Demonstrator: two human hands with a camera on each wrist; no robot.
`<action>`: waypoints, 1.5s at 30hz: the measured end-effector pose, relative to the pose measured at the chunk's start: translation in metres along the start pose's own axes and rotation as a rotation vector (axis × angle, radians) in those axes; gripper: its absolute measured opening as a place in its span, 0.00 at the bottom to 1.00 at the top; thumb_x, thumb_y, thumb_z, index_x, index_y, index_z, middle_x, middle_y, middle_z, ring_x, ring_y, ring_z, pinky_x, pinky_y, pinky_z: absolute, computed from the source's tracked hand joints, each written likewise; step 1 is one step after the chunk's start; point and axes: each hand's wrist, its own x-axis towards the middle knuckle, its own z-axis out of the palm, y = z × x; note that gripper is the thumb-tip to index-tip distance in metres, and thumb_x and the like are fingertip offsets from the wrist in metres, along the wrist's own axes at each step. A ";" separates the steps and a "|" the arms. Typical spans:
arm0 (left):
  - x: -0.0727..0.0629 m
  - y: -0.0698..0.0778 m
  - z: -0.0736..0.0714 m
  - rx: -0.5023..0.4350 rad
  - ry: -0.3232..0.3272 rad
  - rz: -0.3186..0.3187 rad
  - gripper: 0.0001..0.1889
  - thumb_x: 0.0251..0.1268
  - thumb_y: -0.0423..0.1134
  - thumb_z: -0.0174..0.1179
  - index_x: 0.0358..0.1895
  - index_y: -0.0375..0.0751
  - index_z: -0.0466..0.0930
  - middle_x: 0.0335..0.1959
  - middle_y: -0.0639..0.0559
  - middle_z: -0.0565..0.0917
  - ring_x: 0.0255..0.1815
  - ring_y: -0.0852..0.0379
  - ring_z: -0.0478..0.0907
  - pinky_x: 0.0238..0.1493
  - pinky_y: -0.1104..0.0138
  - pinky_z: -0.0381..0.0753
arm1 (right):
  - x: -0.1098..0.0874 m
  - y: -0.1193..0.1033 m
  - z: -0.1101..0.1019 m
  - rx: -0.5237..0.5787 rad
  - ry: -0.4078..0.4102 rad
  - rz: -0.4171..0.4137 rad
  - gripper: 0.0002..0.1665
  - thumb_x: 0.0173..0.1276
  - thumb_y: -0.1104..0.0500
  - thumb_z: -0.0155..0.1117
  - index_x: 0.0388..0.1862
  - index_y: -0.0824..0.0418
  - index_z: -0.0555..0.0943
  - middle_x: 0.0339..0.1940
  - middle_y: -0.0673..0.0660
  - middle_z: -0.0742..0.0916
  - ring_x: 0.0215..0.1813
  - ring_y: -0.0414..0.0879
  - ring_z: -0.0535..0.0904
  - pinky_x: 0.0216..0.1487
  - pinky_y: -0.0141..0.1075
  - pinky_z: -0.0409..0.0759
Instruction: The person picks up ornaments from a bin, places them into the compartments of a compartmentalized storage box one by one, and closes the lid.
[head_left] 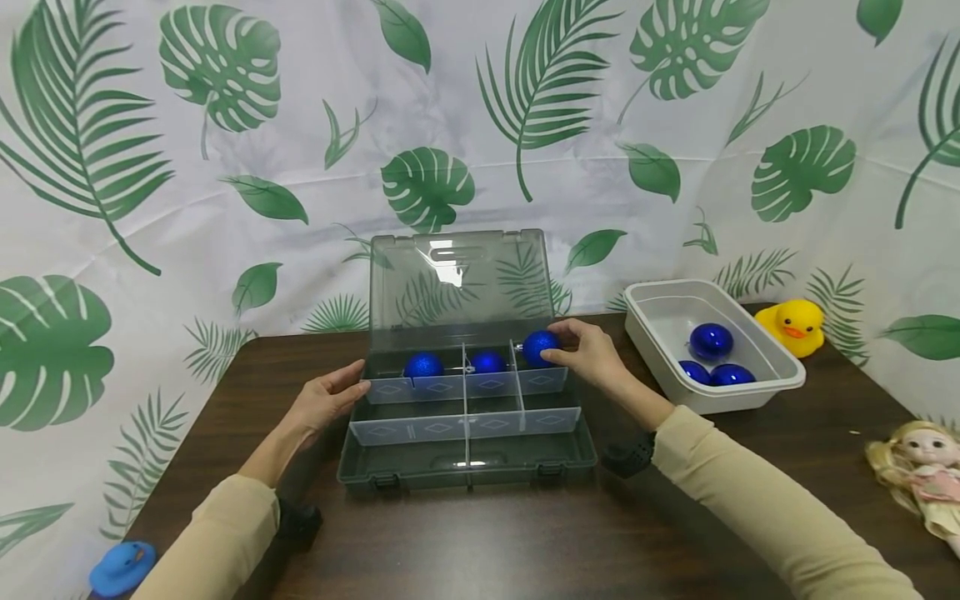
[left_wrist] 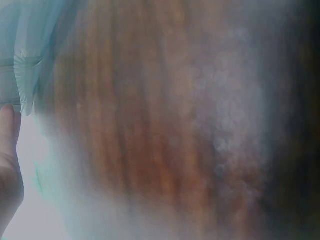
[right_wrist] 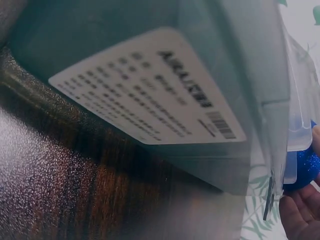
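A grey see-through divider box (head_left: pixel 525 477) lies on the brown table, its lid (head_left: pixel 461 287) raised at the back. My right hand (head_left: pixel 588 357) pinches a glittery blue bauble (head_left: pixel 537 350) between thumb and fingers at the back right compartment. Two more blue baubles sit in the back row, one on the left (head_left: pixel 423 365) and another in the middle (head_left: pixel 487 362). With fairly straight fingers, my left hand (head_left: pixel 318 404) touches the box's left side. The right wrist view shows the box wall with a white label (right_wrist: pixel 150 90); the held bauble (right_wrist: pixel 307 167) is partly hidden there.
To the right stands a white tub (head_left: pixel 660 362) with several shiny blue baubles (head_left: pixel 711 341) inside. A yellow rubber duck (head_left: pixel 797 327) sits against its far side. A doll (head_left: pixel 933 479) lies at the right edge, and a blue toy duck (head_left: pixel 122 568) is at the lower left.
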 end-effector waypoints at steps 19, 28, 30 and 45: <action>0.001 -0.001 0.000 -0.011 -0.008 -0.008 0.35 0.67 0.44 0.57 0.73 0.39 0.53 0.73 0.34 0.54 0.71 0.40 0.57 0.66 0.55 0.63 | -0.005 0.002 -0.001 -0.038 0.047 -0.007 0.23 0.60 0.59 0.69 0.52 0.69 0.78 0.48 0.67 0.84 0.50 0.59 0.81 0.51 0.49 0.79; 0.000 -0.002 0.001 -0.004 -0.008 -0.009 0.35 0.67 0.44 0.57 0.73 0.39 0.53 0.73 0.35 0.54 0.71 0.40 0.58 0.66 0.54 0.62 | -0.005 0.010 -0.041 0.024 0.191 -0.047 0.21 0.63 0.62 0.65 0.53 0.72 0.76 0.48 0.69 0.84 0.48 0.57 0.80 0.49 0.35 0.80; -0.001 -0.002 0.001 -0.005 -0.006 -0.010 0.35 0.67 0.44 0.57 0.73 0.40 0.53 0.73 0.35 0.54 0.71 0.40 0.58 0.66 0.54 0.62 | -0.007 0.016 -0.057 0.043 0.232 -0.005 0.22 0.66 0.61 0.63 0.54 0.72 0.75 0.49 0.70 0.83 0.47 0.50 0.79 0.44 0.25 0.77; 0.001 0.000 0.000 -0.006 -0.005 -0.015 0.35 0.67 0.44 0.57 0.73 0.41 0.53 0.73 0.35 0.54 0.71 0.39 0.58 0.66 0.54 0.63 | -0.027 0.094 -0.139 -0.087 0.316 0.391 0.29 0.71 0.55 0.53 0.63 0.75 0.68 0.59 0.75 0.74 0.58 0.64 0.70 0.62 0.55 0.68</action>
